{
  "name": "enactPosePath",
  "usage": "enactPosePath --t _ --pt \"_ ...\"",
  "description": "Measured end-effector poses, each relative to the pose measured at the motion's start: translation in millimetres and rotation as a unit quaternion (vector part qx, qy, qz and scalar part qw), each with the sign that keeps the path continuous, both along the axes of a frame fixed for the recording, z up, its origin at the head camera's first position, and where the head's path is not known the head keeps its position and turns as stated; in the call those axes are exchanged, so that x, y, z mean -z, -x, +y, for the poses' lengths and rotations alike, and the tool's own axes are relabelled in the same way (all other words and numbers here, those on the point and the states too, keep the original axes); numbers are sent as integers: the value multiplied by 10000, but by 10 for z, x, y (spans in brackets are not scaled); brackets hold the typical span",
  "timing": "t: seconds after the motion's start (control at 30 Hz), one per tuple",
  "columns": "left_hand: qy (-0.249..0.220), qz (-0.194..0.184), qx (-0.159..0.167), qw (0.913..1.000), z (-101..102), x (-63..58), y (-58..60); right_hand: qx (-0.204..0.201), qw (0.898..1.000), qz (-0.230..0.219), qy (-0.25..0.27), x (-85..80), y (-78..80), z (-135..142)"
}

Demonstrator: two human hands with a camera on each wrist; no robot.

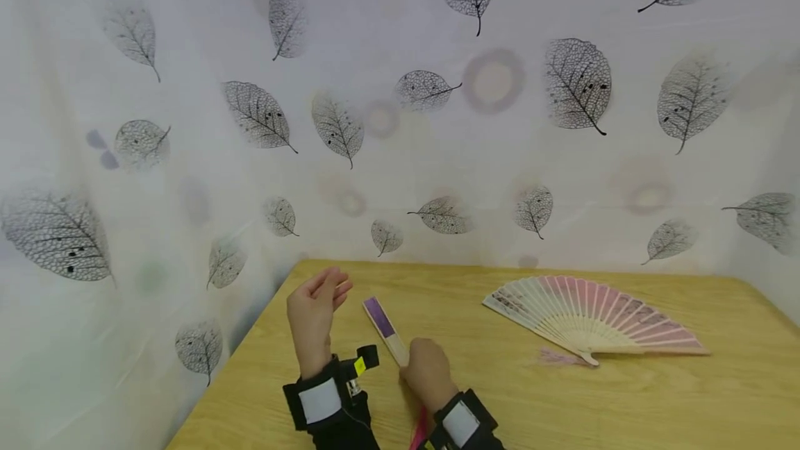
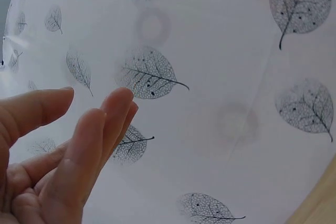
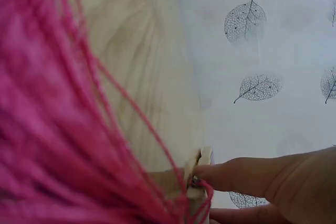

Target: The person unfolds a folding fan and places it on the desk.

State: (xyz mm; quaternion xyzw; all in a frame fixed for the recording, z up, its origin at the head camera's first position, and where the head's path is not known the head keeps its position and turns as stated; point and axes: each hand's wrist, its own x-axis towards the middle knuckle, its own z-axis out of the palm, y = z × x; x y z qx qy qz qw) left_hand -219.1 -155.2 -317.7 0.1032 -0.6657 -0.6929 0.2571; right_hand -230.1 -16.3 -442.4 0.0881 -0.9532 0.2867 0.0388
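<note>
My right hand (image 1: 430, 370) grips a folded hand fan (image 1: 382, 321) near its pivot end. The fan has pale sticks and a purple band towards the far end, and it slants up and left. A pink tassel (image 3: 58, 129) hangs from it and fills the left of the right wrist view. There the thumb (image 3: 236, 176) presses by the pivot and the cord loop. My left hand (image 1: 317, 314) is raised to the left of the fan, apart from it. Its fingers are loosely bent, with nothing between them in the left wrist view.
A spread pink-and-white hand fan (image 1: 587, 318) lies on the right part of the wooden table (image 1: 625, 408), its pale pink tassel (image 1: 559, 357) to the left of its pivot. A white curtain (image 1: 400, 151) with leaf prints hangs behind and to the left.
</note>
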Motion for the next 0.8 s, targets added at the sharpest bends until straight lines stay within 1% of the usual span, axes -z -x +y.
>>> enactPosePath --t 0.07,0.13,0.2,0.23,0.27,0.33,0.37,0.4,0.43,0.47,0.5,0.53,0.57,0.6,0.63,0.67,0.7,0.73,0.8 --pt "41 -63 65 10000 7 11 6 -65 9997 -53 236 6 8 50" --pt "172 -148 181 9996 26 29 31 -148 9976 -250 626 -5 27 131" --pt "348 -216 381 9984 59 50 73 -268 9916 -593 1119 -39 65 243" --pt "452 -249 507 9974 81 62 99 -336 9849 -825 1483 -54 90 310" --pt "562 -292 648 9959 108 76 124 -432 9752 -1071 1888 -75 117 386" --pt "849 -403 942 9911 170 100 175 -642 9477 -1544 2719 -134 175 559" --pt "1012 -477 1110 9875 207 111 195 -784 9294 -1739 3160 -170 205 650" --pt "1196 -550 1287 9829 246 126 218 -831 9112 -1908 3555 -218 225 734" --pt "1386 -623 1463 9775 291 138 236 -884 8955 -1971 3890 -275 234 818" --pt "1568 -697 1634 9715 341 150 251 -895 8851 -1965 4124 -345 234 895" --pt "1743 -756 1796 9652 398 161 266 -841 8823 -1888 4230 -432 220 964" --pt "1887 -766 1954 9593 462 168 275 -811 8828 -1760 4279 -524 194 1021" --pt "1979 -771 2109 9542 530 174 281 -749 8866 -1596 4276 -615 158 1069" --pt "2003 -711 2249 9509 605 175 288 -612 8942 -1406 4206 -712 111 1100" --pt "1970 -628 2361 9495 683 170 287 -568 9045 -1171 4061 -800 56 1130" --pt "1882 -507 2470 9492 763 160 287 -419 9172 -939 3848 -883 -1 1145" --pt "1783 -353 2567 9492 839 148 282 -289 9318 -705 3550 -962 -61 1154" --pt "1707 -172 2624 9496 910 137 276 -160 9435 -499 3273 -1027 -117 1153" --pt "1469 150 2712 9511 1035 109 260 203 9613 -184 2740 -1141 -217 1132"
